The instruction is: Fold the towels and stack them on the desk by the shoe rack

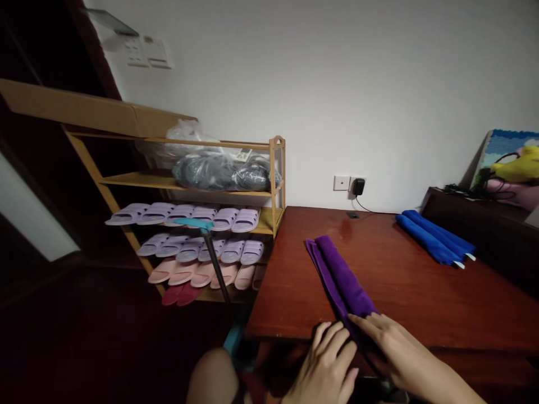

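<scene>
- Nearest in the head view, a bare knee (213, 376) and two hands: the left hand (330, 359) has its fingers loosely bent and slightly spread at the table's near edge; the right hand (385, 336) lies over the cloth, forefinger stretched along it, and whether it pinches cannot be told.
- One purple cloth (343, 275), soft and matte, lies long and narrow on the near left part of the table, a plump rounded roll on its right and a flatter strip on its left; its near end is hidden by the hands.
- The table (421, 303) is reddish-brown, glossy wood.
- Two blue rolls (433, 238) of plush fabric lie side by side at far right, with two white tags.
- At left, a wooden rack (278, 185) holds smooth slippers (246, 220): two lilac rows of six, a pink row of at least five, and two red ones; above sits crinkly clear plastic (223, 168) around something grey.
- One dark bar (214, 264) with a teal top stands before the rack.
- One black adapter (358, 187) is plugged in on the far wall (379, 112).
</scene>
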Demonstrator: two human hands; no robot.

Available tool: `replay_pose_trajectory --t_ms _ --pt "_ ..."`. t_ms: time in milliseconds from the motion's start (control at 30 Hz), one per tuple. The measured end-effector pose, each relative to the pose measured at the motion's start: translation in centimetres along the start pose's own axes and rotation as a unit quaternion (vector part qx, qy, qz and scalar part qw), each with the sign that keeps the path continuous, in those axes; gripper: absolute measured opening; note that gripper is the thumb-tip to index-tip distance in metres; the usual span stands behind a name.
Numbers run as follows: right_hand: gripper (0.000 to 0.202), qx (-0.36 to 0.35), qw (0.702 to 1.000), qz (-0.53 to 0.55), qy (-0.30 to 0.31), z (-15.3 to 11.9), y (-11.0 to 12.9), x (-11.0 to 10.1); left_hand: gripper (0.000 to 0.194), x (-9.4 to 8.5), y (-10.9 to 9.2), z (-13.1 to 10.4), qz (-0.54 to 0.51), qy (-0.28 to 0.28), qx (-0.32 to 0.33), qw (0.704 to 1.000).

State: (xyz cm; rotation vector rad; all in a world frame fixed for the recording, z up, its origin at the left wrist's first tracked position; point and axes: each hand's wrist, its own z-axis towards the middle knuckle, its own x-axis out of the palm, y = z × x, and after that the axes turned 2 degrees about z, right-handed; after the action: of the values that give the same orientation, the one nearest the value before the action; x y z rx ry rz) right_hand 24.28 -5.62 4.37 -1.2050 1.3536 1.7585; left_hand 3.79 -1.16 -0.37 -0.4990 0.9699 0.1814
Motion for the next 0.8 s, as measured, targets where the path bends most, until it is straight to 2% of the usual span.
replay_pose_trajectory --t_ms 200,300,367,500,567,667,733,800 --pt "0.029 0.070 0.988 0.099 -0.091 -0.3 -2.2 -1.0 0.017 3.2 -0.1 0.6 -0.014 -0.084 0.033 0.996" --pt "0.030 0.085 0.976 0.160 -0.122 -1.3 -2.1 -1.3 0.019 3.7 -0.1 0.8 -0.018 -0.099 0.033 0.994" --pt "0.029 0.068 0.978 0.157 -0.120 -2.3 -1.7 -1.0 0.019 3.3 0.0 0.8 -0.019 -0.106 0.040 0.993" --pt "0.033 0.018 0.990 0.053 -0.132 -3.7 -1.2 -0.3 0.019 2.0 0.5 0.0 -0.040 -0.146 0.057 0.987" --pt "0.033 0.004 0.989 0.016 -0.146 -3.5 -1.3 -0.4 0.024 1.5 0.9 -0.7 -0.050 -0.194 0.065 0.978" --pt "0.033 -0.016 0.991 -0.005 -0.130 -2.1 -1.5 -0.7 0.028 0.3 1.1 -1.2 -0.060 -0.289 0.084 0.952" --pt "0.034 -0.030 0.992 -0.022 -0.120 -0.7 -1.3 -0.7 0.026 -0.7 0.9 -0.6 -0.053 -0.286 0.070 0.954" --pt "0.032 -0.030 0.991 -0.039 -0.127 0.7 -1.0 -0.3 0.023 -1.8 0.7 0.7 -0.034 -0.226 0.026 0.973"
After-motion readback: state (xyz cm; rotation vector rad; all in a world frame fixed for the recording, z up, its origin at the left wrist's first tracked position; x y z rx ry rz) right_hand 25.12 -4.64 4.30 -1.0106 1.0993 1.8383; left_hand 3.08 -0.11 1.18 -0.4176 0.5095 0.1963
